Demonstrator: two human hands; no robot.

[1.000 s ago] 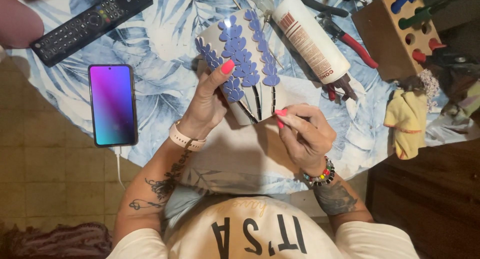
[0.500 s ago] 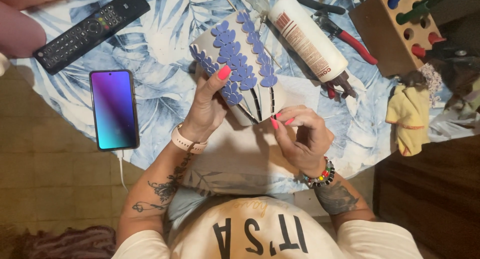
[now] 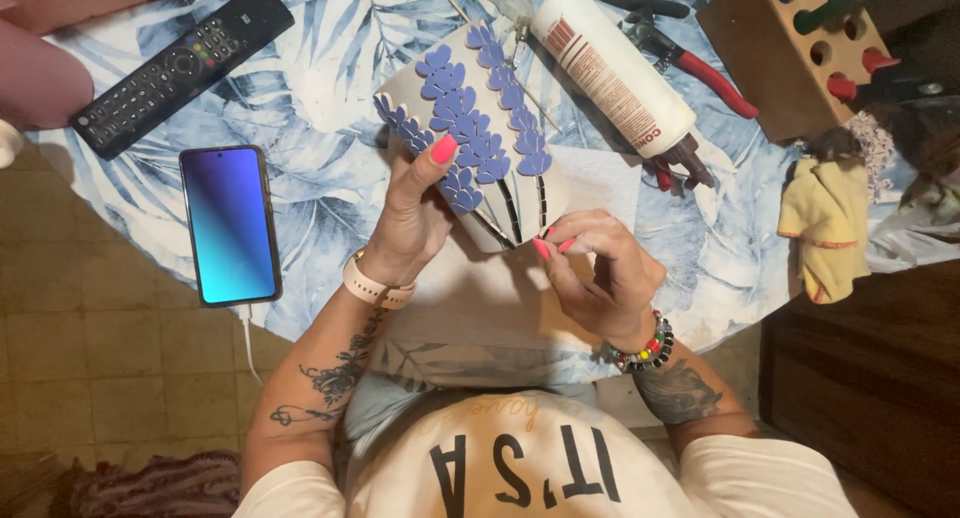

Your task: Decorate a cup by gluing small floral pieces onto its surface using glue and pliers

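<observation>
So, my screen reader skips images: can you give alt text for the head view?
The left hand holds a pale vase decorated with purple flower pieces, while the right hand pinches at its lower edge. A phone, remote and glue bottle lie on the leaf-print tablecloth.

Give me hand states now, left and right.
Left hand: closed around the white pot with purple petal pieces, holding it tilted.
Right hand: fingertips pinched at the pot's lower edge; whether they hold a small piece cannot be told.

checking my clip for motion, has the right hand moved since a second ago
Yes. The right hand has risen toward the white pot, its fingertips now nearer the glue bottle lying on the tablecloth.
</observation>
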